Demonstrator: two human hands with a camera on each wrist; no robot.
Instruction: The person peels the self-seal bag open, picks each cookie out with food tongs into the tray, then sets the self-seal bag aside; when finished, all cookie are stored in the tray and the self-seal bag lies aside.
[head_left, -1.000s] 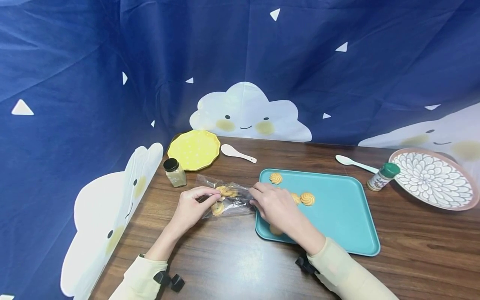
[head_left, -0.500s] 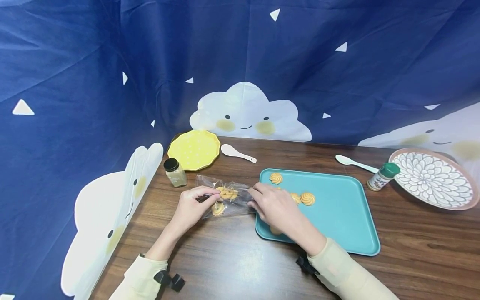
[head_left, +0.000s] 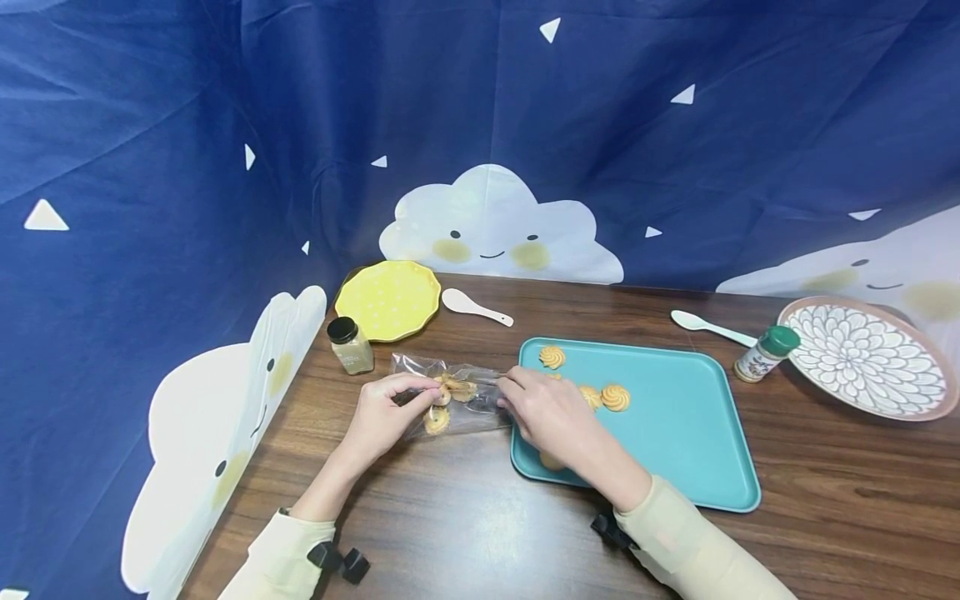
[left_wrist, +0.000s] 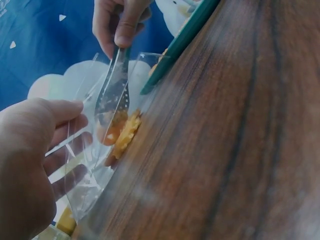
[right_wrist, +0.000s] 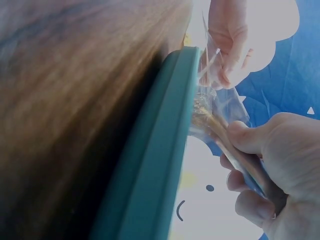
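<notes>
My left hand [head_left: 388, 414] pinches the edge of a clear plastic bag [head_left: 480, 419] between thumb and fingers. Several golden cookies [head_left: 436, 420] are inside the bag, low over the table. In the right wrist view my right hand [right_wrist: 285, 170] grips metal tongs [right_wrist: 250, 162] by the handle. Their perforated end reaches into the bag's mouth, as the left wrist view shows, with a ridged cookie [left_wrist: 128, 134] right at the tip. From the head view the tongs are mostly hidden behind the right hand, which is over the left edge of a teal tray [head_left: 675, 450].
Swirled cookies [head_left: 616, 397] lie on the tray. Behind the left hand are a black-lidded jar [head_left: 351, 346], a yellow plate [head_left: 387, 301] and a white spoon [head_left: 476, 307]. To the right stand a green-capped shaker [head_left: 767, 353], a pale spoon [head_left: 712, 327] and a patterned plate [head_left: 866, 358].
The cookies inside the bag have shifted and tilted, and the bag's film has creased differently. Both hands stay nearly in place, the right one moving only slightly.
</notes>
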